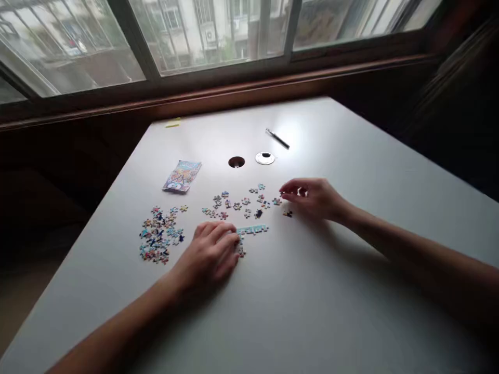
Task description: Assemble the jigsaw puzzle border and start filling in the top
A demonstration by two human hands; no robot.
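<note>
My left hand [212, 252] rests on the white table with its fingers curled over the left end of some joined puzzle pieces [253, 229]. These form a light-blue strip with a short leg running down beside my fingertips, and my hand hides part of them. To the right, my right hand [307, 196] pinches thumb and forefinger together at a small puzzle piece [281, 194], mostly covered by the fingertips. Loose puzzle pieces [237, 206] lie scattered between the hands. One dark piece [287, 213] lies just below my right fingers.
A pile of puzzle pieces [158, 234] spreads left of my left hand. Behind it lies a colourful printed packet [182, 175]. Farther back are a round table hole [236, 162], its cover [265, 158], a pen [277, 138] and a yellow item [173, 122]. Windows stand beyond.
</note>
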